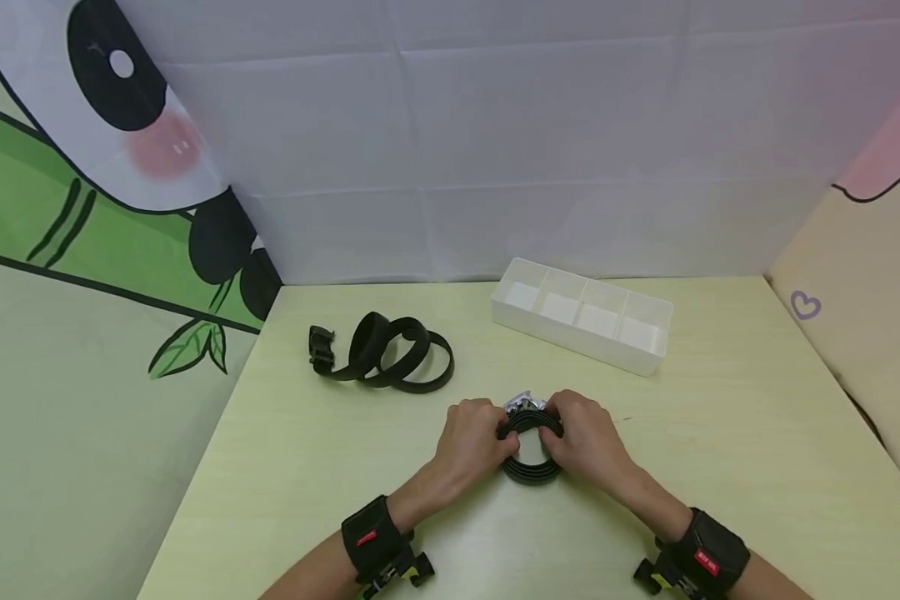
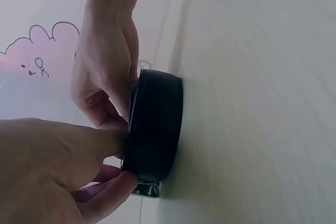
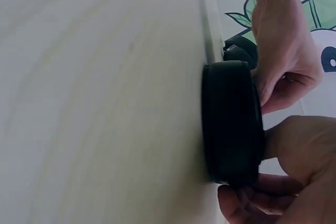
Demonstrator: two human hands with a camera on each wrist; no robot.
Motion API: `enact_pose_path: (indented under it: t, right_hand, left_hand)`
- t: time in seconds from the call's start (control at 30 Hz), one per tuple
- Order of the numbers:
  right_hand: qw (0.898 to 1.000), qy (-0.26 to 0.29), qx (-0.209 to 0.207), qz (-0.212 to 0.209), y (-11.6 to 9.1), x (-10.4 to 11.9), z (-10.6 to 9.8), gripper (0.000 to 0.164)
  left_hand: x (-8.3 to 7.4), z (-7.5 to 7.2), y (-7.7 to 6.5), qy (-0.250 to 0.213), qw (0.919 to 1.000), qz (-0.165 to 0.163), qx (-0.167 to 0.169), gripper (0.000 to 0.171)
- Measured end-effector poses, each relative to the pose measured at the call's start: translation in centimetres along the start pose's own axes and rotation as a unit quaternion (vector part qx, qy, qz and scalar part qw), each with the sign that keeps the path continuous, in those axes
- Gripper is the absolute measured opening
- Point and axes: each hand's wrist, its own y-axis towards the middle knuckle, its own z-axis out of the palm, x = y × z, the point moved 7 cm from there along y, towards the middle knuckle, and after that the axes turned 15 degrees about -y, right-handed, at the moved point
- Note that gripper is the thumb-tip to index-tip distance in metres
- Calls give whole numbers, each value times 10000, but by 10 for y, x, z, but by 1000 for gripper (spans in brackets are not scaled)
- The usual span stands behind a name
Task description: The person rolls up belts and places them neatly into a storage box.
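A black belt [image 1: 532, 473] is wound into a round coil on the table, its silver buckle [image 1: 523, 402] at the far side. My left hand [image 1: 472, 437] pinches the coil's left side, thumb inside the ring and fingers outside. Opposite it, my right hand [image 1: 587, 437] pinches the right side in the same way. In the left wrist view the coil [image 2: 157, 124] stands on its edge against the tabletop, with the buckle showing below it. The right wrist view shows the coil's dark outer band [image 3: 231, 124] between both hands.
A second black belt [image 1: 408, 375] with a dark buckle lies loosely looped at the back left. A white divided box [image 1: 570, 337] with several compartments sits at the back right. Printed cloth walls [image 1: 450, 167] border the table [image 1: 720, 400] at the back and sides.
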Motion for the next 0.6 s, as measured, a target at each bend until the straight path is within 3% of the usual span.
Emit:
enact_pose_path:
  t: [0.17,0.37,0.5,0.6]
  right_hand:
    - [9998,25,-205,74,2,-1,2,15]
    - [9982,-152,-477,-336,1,-1,-4,12]
    - [9856,-559,-1177,-1076,-2,2,-19,17]
    - [9661,-755,-1824,-1661,-5,5,-35,23]
  left_hand:
    - [-1,-2,-1,64,9999,110,-35,31]
    - [1,-4,-1,-210,9997,93,-37,32]
    - [5,-22,3,-1042,9929,302,-487,25]
    - [17,-34,12,-2187,9740,102,-580,12]
